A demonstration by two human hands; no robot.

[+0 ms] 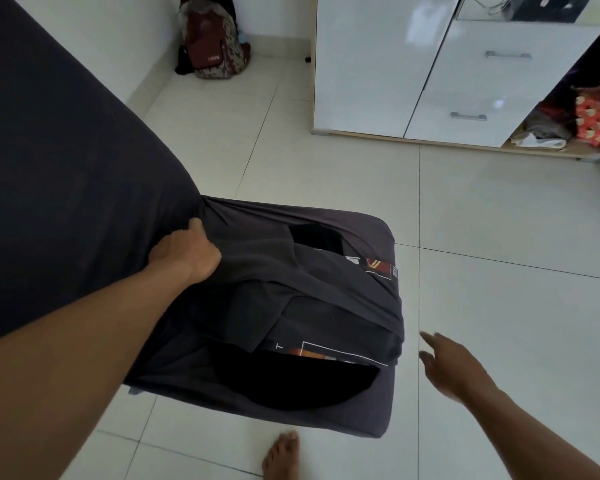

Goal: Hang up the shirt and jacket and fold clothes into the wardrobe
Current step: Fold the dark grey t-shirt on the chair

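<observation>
Two hands: left hand [184, 251] grips one dark shirt [326, 282], right hand [454, 365] spread empty.

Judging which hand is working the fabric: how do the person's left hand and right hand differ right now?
The left hand grips the bunched dark grey cloth on the dark-sheeted bed, while the right hand holds nothing, its fingers straight and spread. The left hand lies over the bed, whereas the right hand hangs above the white tiled floor, apart from the bed's corner. Both are bare and reach forward.
</observation>
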